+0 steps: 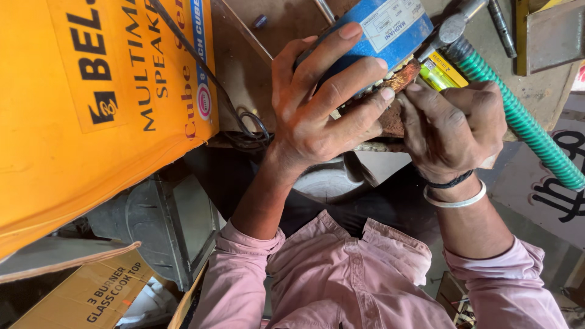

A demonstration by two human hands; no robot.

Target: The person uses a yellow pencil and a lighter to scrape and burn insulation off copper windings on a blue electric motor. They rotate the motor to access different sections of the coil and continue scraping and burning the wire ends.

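I've got my left hand (pixel 317 103) gripping the blue motor (pixel 378 30); right hand (pixel 454 125), at three o'clock, pinches its rusty edge (pixel 399 79) — steady prying looks next.

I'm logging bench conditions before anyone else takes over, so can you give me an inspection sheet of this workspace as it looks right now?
Surface: worn brown bench top, scuffed and stained.
Job's things: blue cylindrical unit with a white label and a rusty end, gripped on the bench.
Clutter: yellow-green item, metal rod, big orange carton.
Grippers: left hand wrapped over the blue unit; right hand pressed at its rusty end, fingertips pinched; what they hold cannot be told.
Cables: black cable looped beside the carton; green ribbed hose running to the right edge.
Surroundings: brown cardboard box and grey metal housing below the bench.
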